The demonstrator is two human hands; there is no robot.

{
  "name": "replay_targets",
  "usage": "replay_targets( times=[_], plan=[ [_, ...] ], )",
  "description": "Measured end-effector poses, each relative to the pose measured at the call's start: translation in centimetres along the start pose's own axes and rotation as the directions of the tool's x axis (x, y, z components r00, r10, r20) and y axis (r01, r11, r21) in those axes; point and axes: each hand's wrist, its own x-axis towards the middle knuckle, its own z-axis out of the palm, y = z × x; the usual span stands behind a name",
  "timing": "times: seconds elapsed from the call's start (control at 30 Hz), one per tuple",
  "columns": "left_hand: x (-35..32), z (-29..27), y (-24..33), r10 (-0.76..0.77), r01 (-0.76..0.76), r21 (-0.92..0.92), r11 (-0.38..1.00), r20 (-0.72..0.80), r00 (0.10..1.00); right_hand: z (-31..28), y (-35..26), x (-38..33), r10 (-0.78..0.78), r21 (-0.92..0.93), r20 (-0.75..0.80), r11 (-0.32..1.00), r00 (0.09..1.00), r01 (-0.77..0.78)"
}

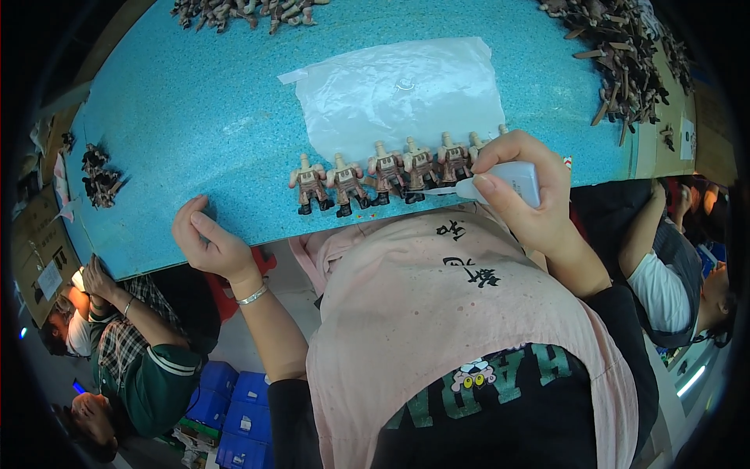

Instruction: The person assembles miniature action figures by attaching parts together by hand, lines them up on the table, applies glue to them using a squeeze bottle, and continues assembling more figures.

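In my right hand (523, 184) is a small white squeeze bottle (521, 181), tilted, its thin nozzle pointing left. The nozzle tip lies by the legs of the headless toy figures (310, 185), which stand out in a row along the table's near edge. These figures have tan arms, brown torsos and black boots; my right hand partly hides those at the right end. To the left of the row, my left hand (209, 238) rests at the table edge, fingers loosely curled in, with nothing visible in them.
Behind the row lies a clear plastic sheet (398, 90) on the blue table (187, 125). Brown figure parts are heaped at the far right (629, 70), with smaller piles at the far edge (250, 9) and left (100, 176). People sit on both sides; blue bins (246, 418) stand below left.
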Motion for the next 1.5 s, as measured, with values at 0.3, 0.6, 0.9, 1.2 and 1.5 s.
replay_targets(
  times=[0.3,0.6,0.9,1.2,1.5],
  plan=[
    [0.1,0.0,0.2,-0.002,0.002,-0.012,1.0,-0.002,1.0,0.1,0.0,-0.1,0.015,0.023,0.021,1.0,1.0,-0.015],
    [0.1,-0.1,-0.1,-0.011,0.01,0.011,1.0,0.02,1.0,-0.7,-0.2,-0.2,-0.08,-0.031,-0.02,0.996,0.997,0.079],
    [0.1,-0.1,-0.2,-0.025,0.026,-0.017,1.0,0.031,0.999,-2.6,-0.6,-1.6,0.062,0.018,-0.093,0.998,0.994,-0.061],
    [0.0,0.0,-0.6,-0.026,0.026,-0.017,1.0,0.034,0.999,-1.9,0.8,-1.6,-0.011,0.022,-0.09,1.0,0.996,0.013],
    [0.0,0.1,-0.8,-0.023,0.024,-0.024,0.999,0.021,1.0,-1.7,0.6,-1.6,-0.017,-0.021,-0.076,1.0,0.997,0.016]
  ],
)
